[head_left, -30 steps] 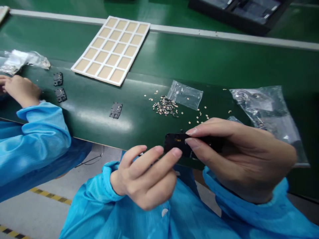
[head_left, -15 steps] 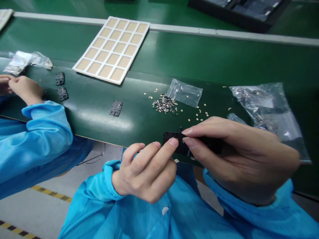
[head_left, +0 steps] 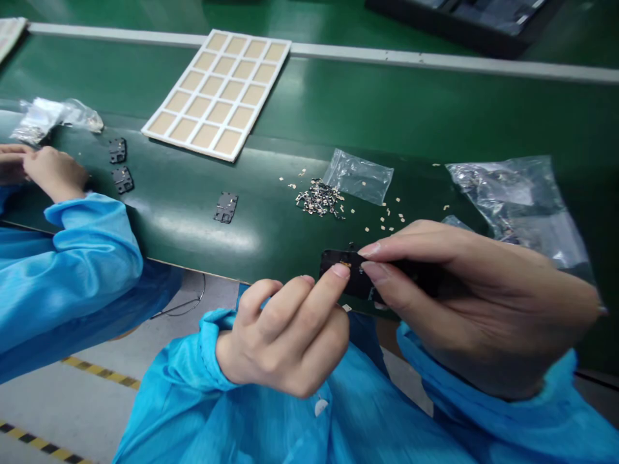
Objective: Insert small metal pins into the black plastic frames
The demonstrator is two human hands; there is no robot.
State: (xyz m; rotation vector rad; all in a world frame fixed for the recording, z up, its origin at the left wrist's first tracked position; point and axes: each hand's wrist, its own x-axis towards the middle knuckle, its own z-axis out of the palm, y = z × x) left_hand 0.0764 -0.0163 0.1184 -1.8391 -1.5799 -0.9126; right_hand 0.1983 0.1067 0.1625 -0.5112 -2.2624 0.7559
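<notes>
A black plastic part [head_left: 333, 258] is held over the table's front edge, with a small gold-coloured contact [head_left: 345, 263] near its left end. My left hand [head_left: 294, 335] is closed around the part's lower left side, its index fingertip pressing beside the contact; its thumb is hidden. My right hand [head_left: 464, 303] pinches thumb and index finger together over the middle of the part. Whatever sits between those fingertips is too small to make out, and the part's right end lies in shadow behind them.
A loose pile of small metal pieces [head_left: 319, 198] lies by a clear zip bag [head_left: 360, 177]. Further left are a black part [head_left: 225, 207] and a white gridded tray [head_left: 193, 143]. A larger plastic bag [head_left: 522, 193] lies right. A co-worker's hand [head_left: 55, 171] works at left.
Both my hands and the black part have shifted slightly right. The gold-coloured contact beside my left index fingertip now shows more clearly.
</notes>
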